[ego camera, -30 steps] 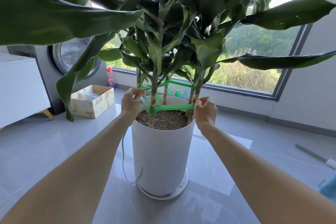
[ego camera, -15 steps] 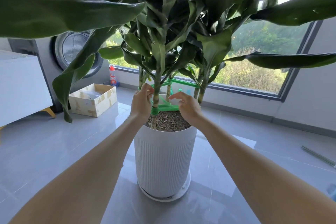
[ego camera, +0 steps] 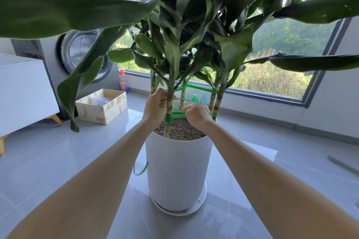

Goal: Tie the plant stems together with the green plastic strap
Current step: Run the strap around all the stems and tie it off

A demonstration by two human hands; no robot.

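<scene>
— Where is the green plastic strap (ego camera: 177, 115) sitting?
— At frame centre. It is running low around the plant stems (ego camera: 218, 101), just above the soil (ego camera: 182, 130) in the white pot (ego camera: 177, 170). An upper band (ego camera: 198, 87) is crossing higher up, and a loose end (ego camera: 140, 170) is hanging left of the pot.
— And the hands?
— The right hand (ego camera: 196, 115) is curling its fingers over the strap, pinching it. The left hand (ego camera: 156, 105) is curling tight against the front stem (ego camera: 169, 101); what it is pinching, I cannot tell.
</scene>
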